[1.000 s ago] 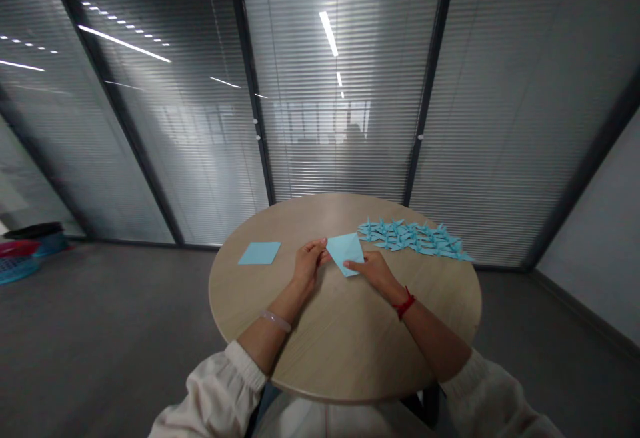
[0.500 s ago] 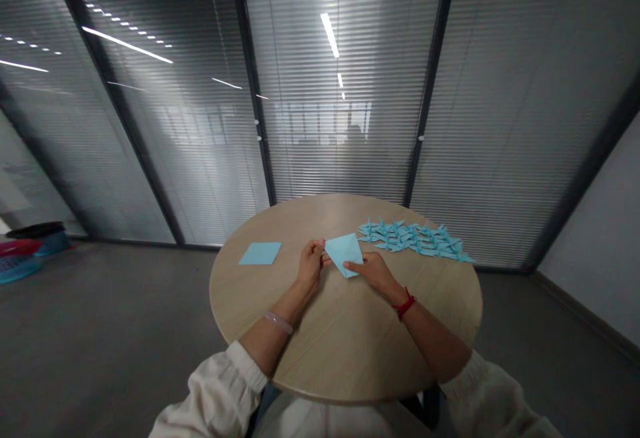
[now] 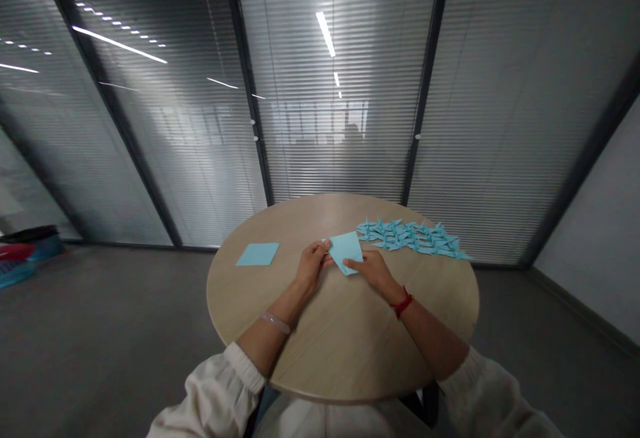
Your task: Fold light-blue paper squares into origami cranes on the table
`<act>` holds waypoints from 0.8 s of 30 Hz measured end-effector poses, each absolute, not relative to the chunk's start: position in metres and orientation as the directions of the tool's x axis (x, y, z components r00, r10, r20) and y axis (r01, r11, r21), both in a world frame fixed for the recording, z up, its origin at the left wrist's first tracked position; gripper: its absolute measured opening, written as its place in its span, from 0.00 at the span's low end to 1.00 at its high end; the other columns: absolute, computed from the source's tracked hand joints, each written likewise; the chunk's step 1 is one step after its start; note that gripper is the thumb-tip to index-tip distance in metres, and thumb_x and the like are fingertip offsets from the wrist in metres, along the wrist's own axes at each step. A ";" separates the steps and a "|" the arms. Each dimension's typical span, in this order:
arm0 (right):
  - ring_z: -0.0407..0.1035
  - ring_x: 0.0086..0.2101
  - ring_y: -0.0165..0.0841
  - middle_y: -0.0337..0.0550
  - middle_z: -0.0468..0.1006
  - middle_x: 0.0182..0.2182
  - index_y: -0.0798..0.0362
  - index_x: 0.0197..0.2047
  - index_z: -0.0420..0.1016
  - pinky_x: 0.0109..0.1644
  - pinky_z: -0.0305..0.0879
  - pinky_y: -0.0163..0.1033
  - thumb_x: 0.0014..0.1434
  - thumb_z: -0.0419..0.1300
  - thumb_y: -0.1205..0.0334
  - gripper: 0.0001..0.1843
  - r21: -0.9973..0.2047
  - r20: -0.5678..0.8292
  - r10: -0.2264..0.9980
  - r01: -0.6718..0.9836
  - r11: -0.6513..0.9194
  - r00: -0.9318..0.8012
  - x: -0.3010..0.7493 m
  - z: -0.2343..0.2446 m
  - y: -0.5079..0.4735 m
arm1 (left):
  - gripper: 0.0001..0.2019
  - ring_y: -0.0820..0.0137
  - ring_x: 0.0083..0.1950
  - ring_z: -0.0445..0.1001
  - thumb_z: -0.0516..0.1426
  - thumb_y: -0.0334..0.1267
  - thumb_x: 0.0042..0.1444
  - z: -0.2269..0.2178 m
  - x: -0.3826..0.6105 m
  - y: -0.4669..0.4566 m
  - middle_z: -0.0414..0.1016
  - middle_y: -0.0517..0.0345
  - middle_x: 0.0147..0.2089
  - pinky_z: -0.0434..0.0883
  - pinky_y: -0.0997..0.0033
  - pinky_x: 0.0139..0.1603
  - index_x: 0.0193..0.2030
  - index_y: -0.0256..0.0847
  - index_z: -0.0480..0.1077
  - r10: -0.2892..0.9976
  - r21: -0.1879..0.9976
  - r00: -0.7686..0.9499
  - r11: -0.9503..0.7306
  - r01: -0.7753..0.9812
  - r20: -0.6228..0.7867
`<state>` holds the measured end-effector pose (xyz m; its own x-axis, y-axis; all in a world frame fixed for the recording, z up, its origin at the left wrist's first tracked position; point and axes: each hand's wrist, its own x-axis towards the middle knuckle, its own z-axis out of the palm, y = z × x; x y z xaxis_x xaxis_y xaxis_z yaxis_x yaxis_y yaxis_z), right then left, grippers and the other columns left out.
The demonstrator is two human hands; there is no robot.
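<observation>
A small light-blue sheet of folded paper [image 3: 347, 250] is held up between my two hands, above the middle of the table. My left hand [image 3: 312, 260] pinches its left corner between thumb and fingers. At its lower right edge my right hand [image 3: 373, 269] grips it, thumb on top and fingers hidden beneath. Left of my hands, a flat stack or sheet of blue paper [image 3: 257, 254] lies on the table. Several folded blue paper cranes [image 3: 410, 235] sit in close rows at the right back, just beyond my right hand.
The round wooden table [image 3: 340, 345] stands close in front of me. Behind it rises a glass partition with blinds [image 3: 330, 158] and dark frames. Blue and red baskets [image 3: 25, 251] stand on the floor at the far left. A white wall [image 3: 600, 225] is at the right.
The paper's left corner has folded in, so it looks squarer than the earlier kite-like shape. My left fingers have shifted slightly along that corner. The whole view has moved a little.
</observation>
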<state>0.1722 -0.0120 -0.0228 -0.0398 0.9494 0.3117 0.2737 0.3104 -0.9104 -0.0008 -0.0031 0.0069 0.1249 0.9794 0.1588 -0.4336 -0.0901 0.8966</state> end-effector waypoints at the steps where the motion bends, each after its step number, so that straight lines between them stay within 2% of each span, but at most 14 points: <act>1: 0.72 0.28 0.35 0.46 0.81 0.28 0.59 0.31 0.82 0.32 0.65 0.37 0.45 0.66 0.48 0.21 -0.910 0.313 0.949 0.275 0.310 -0.035 0.173 -0.024 -0.011 | 0.20 0.74 0.26 0.72 0.69 0.47 0.39 0.007 -0.001 -0.004 0.73 0.58 0.26 0.71 0.74 0.30 0.28 0.33 0.70 0.975 0.909 0.156 -0.082 -0.408 0.158; 5: 0.72 0.28 0.36 0.45 0.81 0.27 0.59 0.31 0.82 0.33 0.67 0.38 0.45 0.65 0.46 0.22 -0.909 0.314 0.948 0.273 0.314 -0.044 0.172 -0.024 -0.011 | 0.19 0.71 0.30 0.74 0.70 0.46 0.39 0.007 -0.002 -0.007 0.77 0.54 0.29 0.73 0.71 0.35 0.30 0.32 0.74 0.966 0.928 0.197 -0.086 -0.362 0.166; 13: 0.73 0.29 0.37 0.47 0.82 0.30 0.59 0.32 0.82 0.34 0.67 0.40 0.43 0.66 0.46 0.23 -0.924 0.314 0.947 0.206 0.321 -0.067 0.169 -0.013 -0.019 | 0.20 0.72 0.28 0.73 0.69 0.49 0.40 0.010 -0.002 -0.009 0.75 0.56 0.26 0.73 0.70 0.36 0.27 0.33 0.72 0.964 0.917 0.164 -0.135 -0.375 0.209; 16: 0.73 0.29 0.37 0.47 0.82 0.30 0.59 0.32 0.82 0.35 0.67 0.40 0.43 0.67 0.46 0.23 -0.928 0.309 0.948 0.192 0.318 -0.077 0.169 -0.013 -0.019 | 0.22 0.74 0.25 0.70 0.67 0.53 0.41 0.010 -0.001 -0.009 0.72 0.59 0.23 0.72 0.71 0.32 0.26 0.33 0.70 0.966 0.911 0.151 -0.139 -0.388 0.212; 20: 0.73 0.29 0.38 0.48 0.82 0.31 0.59 0.34 0.82 0.36 0.67 0.41 0.43 0.67 0.46 0.23 -0.930 0.309 0.946 0.179 0.322 -0.099 0.168 -0.013 -0.019 | 0.23 0.79 0.19 0.61 0.66 0.54 0.42 0.009 0.001 -0.009 0.62 0.66 0.18 0.67 0.76 0.23 0.21 0.37 0.63 0.967 0.897 0.104 -0.171 -0.408 0.232; 24: 0.73 0.30 0.38 0.49 0.82 0.32 0.61 0.35 0.82 0.35 0.67 0.41 0.42 0.68 0.45 0.26 -0.931 0.288 0.951 0.199 0.306 -0.116 0.168 -0.015 -0.017 | 0.26 0.80 0.17 0.57 0.65 0.55 0.42 0.009 0.001 -0.009 0.57 0.68 0.16 0.62 0.78 0.19 0.18 0.39 0.56 0.974 0.903 0.059 -0.178 -0.391 0.217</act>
<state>0.1680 -0.0172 -0.0151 -0.1158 0.9507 0.2877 0.1992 0.3060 -0.9309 0.0005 -0.0088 0.0094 0.0585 0.9744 0.2171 -0.3910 -0.1777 0.9031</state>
